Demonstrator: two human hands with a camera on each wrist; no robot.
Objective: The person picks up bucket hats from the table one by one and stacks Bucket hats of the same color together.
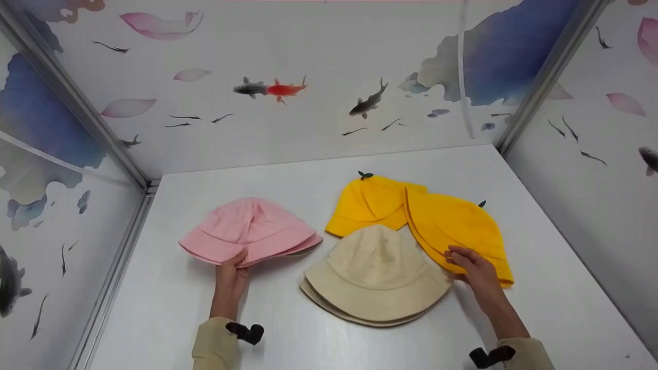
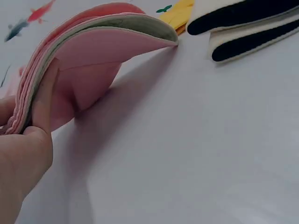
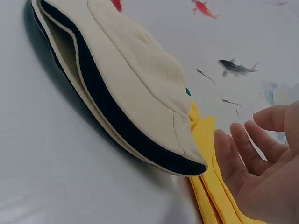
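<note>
A pink bucket hat is folded flat at the left of the table. My left hand grips its near brim, thumb on top and fingers below; the left wrist view shows the stacked pink and grey-green layers of the brim between thumb and fingers. In the middle lies a folded beige bucket hat, its dark lining visible in the right wrist view. Beside its right end my right hand hovers with loosely bent fingers, in front of a yellow hat, holding nothing.
Another yellow hat with a small dark green sprout on top lies behind the beige one, partly covered by the nearer yellow hat. Printed panels with fish and petals wall in the white table at the back and both sides.
</note>
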